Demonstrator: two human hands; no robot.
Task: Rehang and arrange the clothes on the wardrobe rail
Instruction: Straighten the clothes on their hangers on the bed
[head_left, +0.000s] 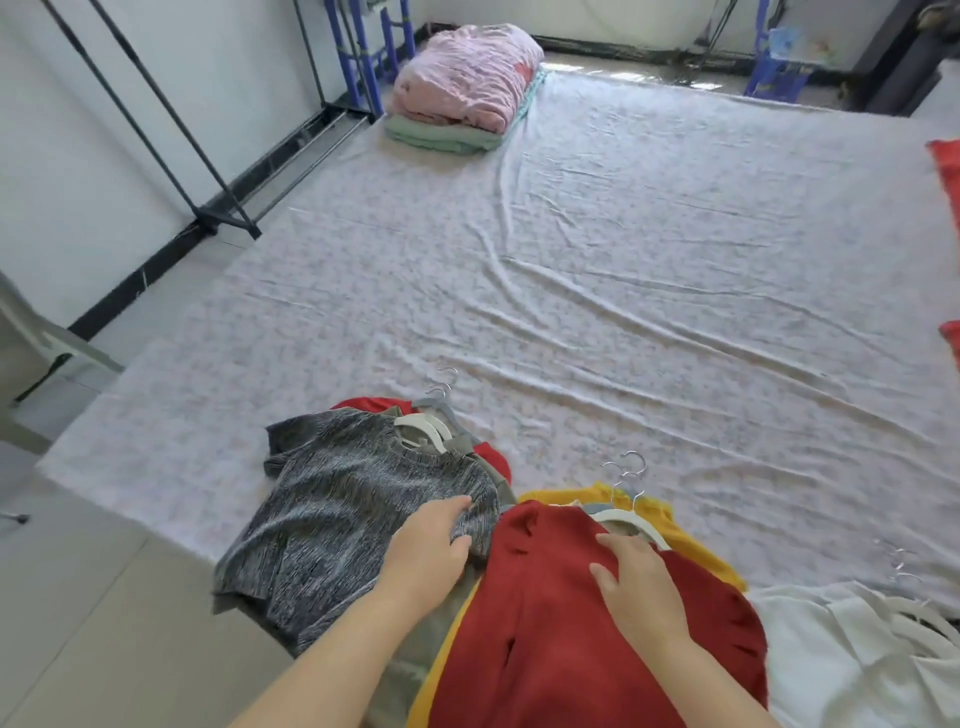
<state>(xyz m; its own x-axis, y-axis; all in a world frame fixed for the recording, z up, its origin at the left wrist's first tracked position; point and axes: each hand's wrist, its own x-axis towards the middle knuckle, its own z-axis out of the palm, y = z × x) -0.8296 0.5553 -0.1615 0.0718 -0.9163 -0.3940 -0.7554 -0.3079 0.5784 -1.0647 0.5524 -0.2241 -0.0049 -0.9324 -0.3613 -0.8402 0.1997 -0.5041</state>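
The left hand (431, 545) lies at 6 o'clock on the grey marled top (353, 509). Its grip is closed on the cloth: thumb and fingers pinch a fold at the top's right edge. The right hand (639, 587), just toward 5 o'clock, rests flat on the red garment (561, 649). Its grip is open, with the fingers spread and pointing at the white hanger (631, 519) in that garment's neck.

The clothes lie on the near edge of the bed (623, 260), which has a pale, wrinkled floral sheet. There are 3 heaps of them. The grey marled top sits on the heap at 7 o'clock, with a second white hanger (423, 423) at its collar and an olive garment (415, 660) showing from under it. The red garment tops the middle heap and overlaps a yellow garment (675, 525) beneath. Metal hooks (626, 475) stick out toward 12 o'clock. At 4 o'clock lies a heap of white clothes (831, 665) with pale hangers.

At 11 o'clock a black rack frame (156, 119) stands on the floor beside the bed, well apart from the heaps. Its top is out of view. At 12 o'clock a folded pink quilt (467, 78) sits on a folded green cloth (441, 135) at the bed's far corner. A red cloth (948, 176) shows at 3 o'clock.
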